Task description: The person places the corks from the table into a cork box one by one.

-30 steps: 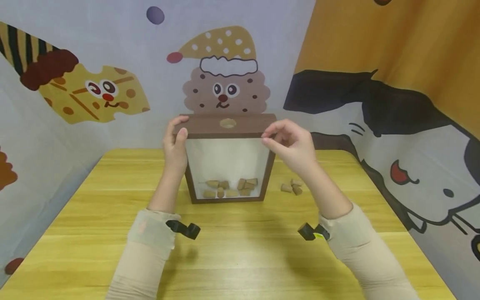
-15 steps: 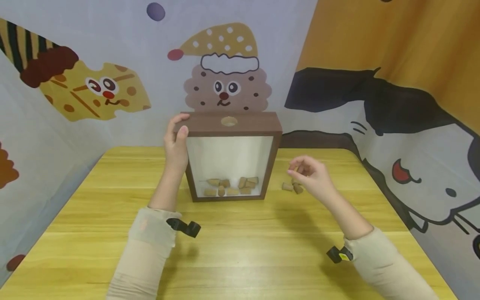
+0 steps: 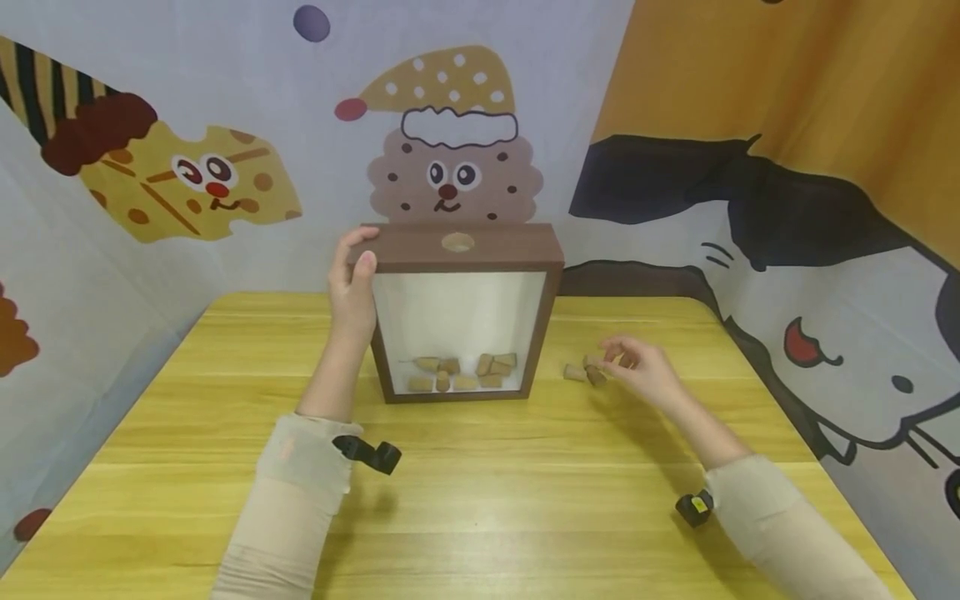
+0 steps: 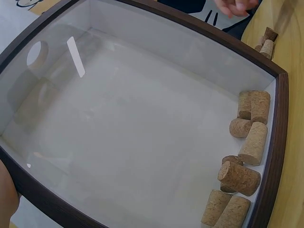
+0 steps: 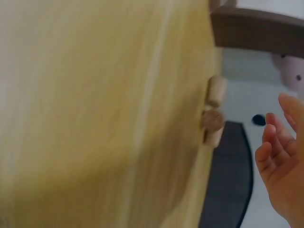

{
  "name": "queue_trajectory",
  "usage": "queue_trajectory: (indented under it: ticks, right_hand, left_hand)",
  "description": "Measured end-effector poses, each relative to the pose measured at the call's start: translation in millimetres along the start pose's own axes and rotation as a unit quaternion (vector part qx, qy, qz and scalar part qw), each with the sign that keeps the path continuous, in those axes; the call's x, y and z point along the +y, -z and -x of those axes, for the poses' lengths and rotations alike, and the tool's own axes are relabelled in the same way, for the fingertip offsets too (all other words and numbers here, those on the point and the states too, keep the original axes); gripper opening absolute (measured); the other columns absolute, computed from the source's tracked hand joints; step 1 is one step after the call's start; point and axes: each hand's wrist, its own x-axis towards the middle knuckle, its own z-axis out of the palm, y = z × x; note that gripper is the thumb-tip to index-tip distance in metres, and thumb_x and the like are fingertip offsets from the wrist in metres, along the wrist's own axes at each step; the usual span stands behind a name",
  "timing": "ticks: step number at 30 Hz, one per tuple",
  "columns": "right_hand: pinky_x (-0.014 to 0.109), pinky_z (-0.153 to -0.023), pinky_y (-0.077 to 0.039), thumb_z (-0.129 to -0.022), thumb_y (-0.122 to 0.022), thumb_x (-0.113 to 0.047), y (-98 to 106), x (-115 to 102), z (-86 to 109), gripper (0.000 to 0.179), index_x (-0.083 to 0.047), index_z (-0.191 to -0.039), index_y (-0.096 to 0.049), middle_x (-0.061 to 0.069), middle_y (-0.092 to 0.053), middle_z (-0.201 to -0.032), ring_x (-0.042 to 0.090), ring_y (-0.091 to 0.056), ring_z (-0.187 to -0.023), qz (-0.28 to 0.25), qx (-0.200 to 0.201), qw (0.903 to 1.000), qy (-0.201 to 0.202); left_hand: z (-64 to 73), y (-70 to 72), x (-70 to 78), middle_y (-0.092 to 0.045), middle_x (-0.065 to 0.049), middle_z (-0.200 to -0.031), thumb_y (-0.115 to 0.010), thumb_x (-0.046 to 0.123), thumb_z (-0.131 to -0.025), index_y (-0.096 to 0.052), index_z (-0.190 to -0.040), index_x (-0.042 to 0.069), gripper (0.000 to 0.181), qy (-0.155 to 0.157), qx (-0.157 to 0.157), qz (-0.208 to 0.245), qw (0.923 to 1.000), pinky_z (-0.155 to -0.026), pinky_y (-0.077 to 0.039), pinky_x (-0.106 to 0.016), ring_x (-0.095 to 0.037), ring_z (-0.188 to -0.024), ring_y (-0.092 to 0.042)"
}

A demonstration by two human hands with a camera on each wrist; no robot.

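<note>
My left hand [image 3: 351, 287] grips the upper left corner of an upright brown-framed box [image 3: 510, 246], thumb in front and fingers over the top. The box has a clear front and a round hole [image 3: 458, 242] in its top. Several corks [image 4: 240, 178] lie along its bottom inside. To the right of the box, a few loose corks [image 3: 574, 372] sit in a small cluster on the table. My right hand [image 3: 643, 367] is right beside them, fingertips overlapping the nearest cork in the head view. In the right wrist view, nothing shows between its bent fingers and thumb.
The wooden table [image 3: 465, 517] has its far edge close behind the box. A cloth backdrop [image 3: 300, 267] with cartoon figures hangs behind and at both sides. Black wrist cameras [image 3: 386, 457] stick out from both sleeves.
My right hand has left the box's upper right corner and moved down and right to the loose corks. The left hand has kept its grip, and the box stays in place.
</note>
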Motion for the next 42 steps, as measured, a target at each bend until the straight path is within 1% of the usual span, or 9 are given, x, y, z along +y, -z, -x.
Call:
queue_trajectory:
  ticks: [5,9,12,18,22,27,35,38,42]
  right_hand:
    - [0.031,-0.057,-0.046,-0.087,-0.07,-0.014,-1.7,18.9,-2.9,0.033,-0.002,-0.117,-0.062,0.005,-0.065,-0.091,0.021,-0.055,-0.07,0.024,-0.044,0.9986,-0.017]
    - [0.032,-0.058,-0.045,-0.087,-0.07,-0.017,-3.5,27.0,-4.4,0.031,-0.004,-0.115,-0.063,0.005,-0.064,-0.092,0.021,-0.054,-0.069,0.022,-0.069,0.9965,-0.042]
    - [0.033,-0.06,-0.046,-0.087,-0.07,-0.016,-5.9,32.6,-5.3,0.029,-0.005,-0.113,-0.064,0.006,-0.065,-0.092,0.021,-0.054,-0.071,0.026,-0.075,0.9959,-0.043]
    - [0.038,-0.069,-0.048,-0.086,-0.071,-0.016,-11.2,41.0,-6.2,0.028,-0.006,-0.111,-0.066,0.008,-0.067,-0.094,0.022,-0.058,-0.081,0.014,-0.076,0.9967,-0.027]
    - [0.037,-0.07,-0.049,-0.086,-0.071,-0.015,-13.0,42.7,-6.4,0.027,-0.005,-0.111,-0.066,0.008,-0.067,-0.095,0.024,-0.06,-0.085,0.008,-0.078,0.9967,-0.022]
    - [0.033,-0.063,-0.052,-0.087,-0.069,-0.015,-14.2,43.1,-4.9,0.027,-0.006,-0.112,-0.066,0.01,-0.067,-0.1,0.025,-0.06,-0.086,-0.01,-0.087,0.9957,-0.031]
    - [0.04,-0.077,-0.047,-0.088,-0.068,-0.013,-14.1,42.7,-2.5,0.028,-0.006,-0.114,-0.066,0.008,-0.067,-0.104,0.026,-0.061,-0.093,-0.006,-0.082,0.9964,-0.017]
    - [0.039,-0.076,-0.047,-0.088,-0.069,-0.012,-12.9,41.2,-0.3,0.027,-0.006,-0.114,-0.066,0.007,-0.068,-0.103,0.025,-0.061,-0.093,-0.006,-0.074,0.9972,-0.014]
    - [0.032,-0.069,-0.048,-0.089,-0.068,-0.016,-10.4,36.1,2.8,0.027,-0.009,-0.115,-0.067,0.004,-0.068,-0.1,0.019,-0.059,-0.088,0.007,-0.061,0.998,-0.015]
  left_hand:
    - [0.7,-1.1,7.6,-0.052,-0.015,-0.13,-0.05,0.038,-0.089,-0.052,-0.121,-0.006,0.055,0.001,-0.001,-0.004,1.0,-0.108,-0.017,-0.043,-0.023,-0.132,-0.034]
    - [4.3,-4.2,26.5,-0.052,-0.018,-0.129,-0.048,0.032,-0.09,-0.049,-0.12,-0.01,0.052,-0.001,-0.005,-0.002,1.0,-0.107,-0.019,-0.042,-0.023,-0.131,-0.035]
    - [6.3,-5.8,35.6,-0.051,-0.019,-0.129,-0.048,0.032,-0.09,-0.048,-0.12,-0.011,0.053,-0.002,-0.005,0.007,1.0,-0.108,-0.018,-0.042,-0.024,-0.131,-0.036]
    - [2.5,-1.3,13.1,-0.049,-0.016,-0.133,-0.049,0.039,-0.088,-0.05,-0.122,-0.005,0.055,0.015,-0.006,0.004,0.9999,-0.107,-0.017,-0.044,-0.021,-0.133,-0.032]
    - [1.0,0.6,1.9,-0.049,-0.015,-0.134,-0.049,0.039,-0.088,-0.051,-0.122,-0.004,0.055,0.021,-0.006,0.005,0.9998,-0.108,-0.017,-0.045,-0.021,-0.134,-0.031]
    - [1.2,1.1,0.0,-0.047,-0.019,-0.136,-0.049,0.038,-0.088,-0.05,-0.123,-0.005,0.055,0.019,-0.008,0.005,0.9998,-0.108,-0.016,-0.048,-0.023,-0.135,-0.03]
    - [3.2,1.4,2.4,-0.05,-0.011,-0.135,-0.05,0.046,-0.087,-0.054,-0.123,0.001,0.058,0.012,-0.006,-0.006,0.9999,-0.107,-0.018,-0.047,-0.02,-0.134,-0.031]
    - [2.9,1.3,2.8,-0.05,-0.01,-0.136,-0.05,0.045,-0.087,-0.054,-0.123,0.001,0.057,0.012,-0.007,-0.007,0.9999,-0.107,-0.019,-0.046,-0.02,-0.134,-0.032]
    - [1.9,1.5,1.5,-0.047,-0.018,-0.136,-0.049,0.04,-0.088,-0.052,-0.123,-0.003,0.056,0.009,-0.009,-0.005,0.9999,-0.107,-0.019,-0.047,-0.022,-0.134,-0.031]
